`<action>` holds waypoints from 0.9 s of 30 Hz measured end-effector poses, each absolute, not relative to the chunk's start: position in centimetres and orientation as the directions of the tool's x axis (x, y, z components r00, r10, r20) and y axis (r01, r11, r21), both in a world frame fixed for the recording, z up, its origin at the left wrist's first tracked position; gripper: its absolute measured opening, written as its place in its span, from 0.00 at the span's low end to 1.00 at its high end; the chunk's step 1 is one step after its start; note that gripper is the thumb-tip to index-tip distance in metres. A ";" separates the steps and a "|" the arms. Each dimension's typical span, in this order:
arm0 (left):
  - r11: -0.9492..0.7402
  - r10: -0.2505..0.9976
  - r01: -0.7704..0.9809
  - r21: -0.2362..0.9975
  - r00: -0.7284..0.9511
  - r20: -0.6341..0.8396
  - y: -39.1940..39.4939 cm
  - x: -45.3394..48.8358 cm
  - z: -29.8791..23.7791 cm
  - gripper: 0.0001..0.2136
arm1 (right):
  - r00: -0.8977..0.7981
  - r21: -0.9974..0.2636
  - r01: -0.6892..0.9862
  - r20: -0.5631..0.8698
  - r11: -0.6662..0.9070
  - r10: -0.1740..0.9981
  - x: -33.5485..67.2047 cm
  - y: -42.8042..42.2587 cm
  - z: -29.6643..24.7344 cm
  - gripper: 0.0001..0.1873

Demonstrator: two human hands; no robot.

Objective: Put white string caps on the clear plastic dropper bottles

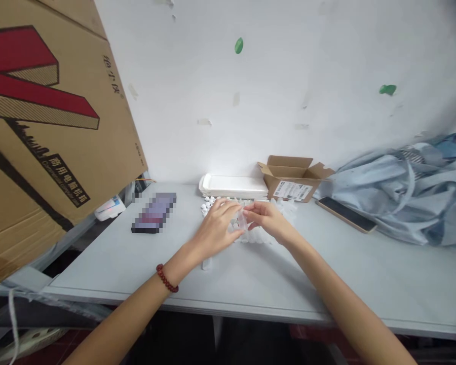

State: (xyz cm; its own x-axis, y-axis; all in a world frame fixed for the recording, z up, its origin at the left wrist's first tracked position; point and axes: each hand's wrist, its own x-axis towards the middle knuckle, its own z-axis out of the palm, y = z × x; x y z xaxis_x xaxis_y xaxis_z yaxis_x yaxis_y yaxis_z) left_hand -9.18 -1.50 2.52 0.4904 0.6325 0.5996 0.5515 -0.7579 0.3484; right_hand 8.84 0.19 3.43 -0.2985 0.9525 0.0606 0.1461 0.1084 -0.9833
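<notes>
A small translucent plastic tube (242, 221) stands roughly upright between my two hands. My left hand (216, 226) curves around its left side, with the thumb near the lower end and the fingers near the top. From the right, my right hand (269, 219) pinches the tube close to its upper end; whether a cap is in those fingertips is too small to tell. Small white caps (206, 207) lie in a heap beyond my left hand. Several more translucent tubes (257, 236) are spread on the table below and behind my hands, partly hidden by them.
Against the wall lie a white packet (233, 185) and an open cardboard box (292, 182). A phone (345, 214) and bluish fabric (399, 197) are at right. A pixelated device (154, 213) and a large carton (61, 126) are at left. One small pale piece (206, 264) rests near the grey table's (251, 284) front.
</notes>
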 end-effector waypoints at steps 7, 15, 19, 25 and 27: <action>-0.722 0.692 0.569 0.394 0.621 0.370 -6.5 -12.8 2.3 0.21 | -0.663 -0.886 0.416 -0.140 0.206 0.735 8.5 -1.7 4.4 0.14; -0.675 0.724 0.595 0.436 0.647 0.239 -7.7 -15.1 1.8 0.19 | -0.733 -0.839 0.469 -0.195 0.275 0.652 7.9 -2.0 3.8 0.15; -0.668 0.734 0.618 0.414 0.639 0.231 -7.4 -15.0 1.7 0.18 | -0.751 -0.840 0.456 -0.187 0.293 0.633 7.8 -1.6 3.2 0.14; -0.659 0.744 0.639 0.397 0.634 0.214 -7.4 -14.9 1.8 0.17 | -0.808 -0.815 0.456 -0.211 0.357 0.550 6.9 -2.1 2.5 0.14; -0.658 0.746 0.642 0.394 0.627 0.224 -7.4 -15.0 1.8 0.17 | -0.816 -0.808 0.455 -0.209 0.375 0.540 6.5 -2.4 2.5 0.15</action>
State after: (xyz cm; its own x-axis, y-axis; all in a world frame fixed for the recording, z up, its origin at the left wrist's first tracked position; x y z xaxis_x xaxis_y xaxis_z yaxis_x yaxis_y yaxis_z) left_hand -15.03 -7.45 1.76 0.6271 0.7460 0.2241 0.6417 -0.6579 0.3943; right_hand 6.55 -2.41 2.51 -0.8156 0.5397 -0.2088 0.4548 0.3747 -0.8079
